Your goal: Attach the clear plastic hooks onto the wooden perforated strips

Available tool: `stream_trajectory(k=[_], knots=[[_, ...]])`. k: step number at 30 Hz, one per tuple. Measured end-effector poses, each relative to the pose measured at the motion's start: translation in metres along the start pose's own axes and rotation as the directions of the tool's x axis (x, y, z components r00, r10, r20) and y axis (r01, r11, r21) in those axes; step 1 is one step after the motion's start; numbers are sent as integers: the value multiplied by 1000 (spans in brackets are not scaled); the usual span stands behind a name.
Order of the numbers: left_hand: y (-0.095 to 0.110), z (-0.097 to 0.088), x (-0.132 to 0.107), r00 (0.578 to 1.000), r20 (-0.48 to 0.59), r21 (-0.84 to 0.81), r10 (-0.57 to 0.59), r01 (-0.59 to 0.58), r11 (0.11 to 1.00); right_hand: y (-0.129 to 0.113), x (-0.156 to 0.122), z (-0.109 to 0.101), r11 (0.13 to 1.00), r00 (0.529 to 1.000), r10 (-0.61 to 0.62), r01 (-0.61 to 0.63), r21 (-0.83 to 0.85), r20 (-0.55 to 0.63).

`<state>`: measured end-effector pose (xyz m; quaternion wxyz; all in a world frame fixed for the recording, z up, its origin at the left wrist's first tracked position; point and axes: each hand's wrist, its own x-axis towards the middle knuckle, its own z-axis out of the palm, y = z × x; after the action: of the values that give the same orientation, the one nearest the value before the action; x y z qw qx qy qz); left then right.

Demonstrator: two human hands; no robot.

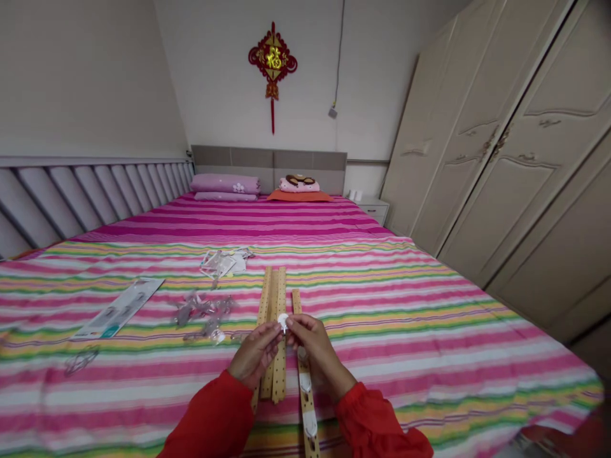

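My left hand and my right hand, both in red sleeves, meet over the striped bed. Their fingertips pinch one small white adhesive hook between them. Under the hands lie perforated wooden strips: a pair side by side and a single strip to the right. The single strip carries white hooks stuck along its near end. Clear plastic hooks lie loose to the left of my left hand.
A long printed package card lies at the left, and opened clear packaging farther back. Pillows sit at the headboard. A cream wardrobe fills the right wall. A padded panel lines the left.
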<state>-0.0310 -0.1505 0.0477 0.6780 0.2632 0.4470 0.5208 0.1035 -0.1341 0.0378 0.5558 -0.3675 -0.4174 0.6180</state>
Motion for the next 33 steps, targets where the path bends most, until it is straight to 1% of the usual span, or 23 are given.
stream_trajectory(k=[2, 3, 4, 5, 6, 7, 8, 9, 10, 11, 12, 13, 14, 15, 18, 19, 20, 21, 23, 26, 31, 33], knots=[[-4, 6, 1, 992, -9, 141, 126, -124, 982, -1, -2, -2, 1000, 999, -17, 18, 15, -36], [-6, 8, 1, 977, -4, 234, 214, -207, 950, -2, -3, -2, 999, 998, -27, 29, 28, -53], [-7, 10, 1, 950, 9, 334, 312, -297, 895, -2, -4, -3, 998, 997, -34, 37, 42, -67], [-8, 13, 0, 909, 32, 437, 416, -387, 812, -3, -6, -2, 997, 996, -37, 41, 58, -76], [-9, 15, -2, 855, 64, 540, 515, -464, 703, -3, -7, -2, 996, 996, -34, 40, 75, -82], [-10, 17, -4, 792, 104, 634, 601, -519, 573, -3, -8, -1, 995, 996, -29, 37, 92, -88], [-10, 18, -5, 726, 150, 715, 671, -549, 433, -3, -8, 0, 994, 995, -24, 34, 107, -95], [-10, 19, -7, 667, 201, 774, 717, -557, 301, -2, -9, 1, 992, 995, -21, 33, 120, -101], [-10, 21, -8, 626, 247, 812, 740, -550, 194, -2, -9, 2, 991, 994, -23, 36, 131, -105], [-11, 21, -9, 604, 280, 833, 747, -540, 124, -1, -9, 2, 989, 994, -26, 40, 140, -104], [-11, 22, -9, 599, 295, 841, 745, -533, 96, 0, -9, 2, 988, 995, -28, 42, 151, -96], [-12, 22, -9, 607, 295, 838, 738, -535, 104, 0, -9, 1, 986, 996, -28, 41, 162, -79], [-12, 22, -9, 626, 281, 825, 728, -545, 150, 0, -9, 0, 984, 998, -26, 36, 176, -59], [-13, 23, -8, 654, 249, 800, 714, -555, 229, -1, -9, -1, 981, 999, -19, 26, 192, -38], [-13, 22, -6, 769, 119, 658, 628, -535, 530, -2, -9, -8, 968, 1000, 26, -26, 250, 1], [-14, 22, -6, 802, 91, 609, 591, -514, 604, -3, -9, -10, 962, 999, 45, -45, 271, 8], [-14, 22, -6, 827, 78, 570, 556, -495, 656, -4, -10, -12, 954, 998, 63, -64, 291, 16], [-14, 22, -6, 843, 75, 542, 532, -482, 688, -4, -10, -13, 948, 997, 77, -81, 309, 25], [-15, 22, -5, 854, 73, 506, 515, -476, 719, -5, -10, -15, 936, 994, 99, -106, 336, 36], [-17, 21, -4, 855, 48, 482, 516, -472, 738, -4, -11, -16, 928, 992, 121, -122, 352, 26], [-22, 20, -3, 853, 48, 505, 520, -470, 724, -1, -11, -14, 933, 991, 136, -128, 336, 1], [-23, 20, -4, 857, 51, 486, 512, -469, 737, 1, -11, -12, 932, 989, 150, -138, 335, -12]])
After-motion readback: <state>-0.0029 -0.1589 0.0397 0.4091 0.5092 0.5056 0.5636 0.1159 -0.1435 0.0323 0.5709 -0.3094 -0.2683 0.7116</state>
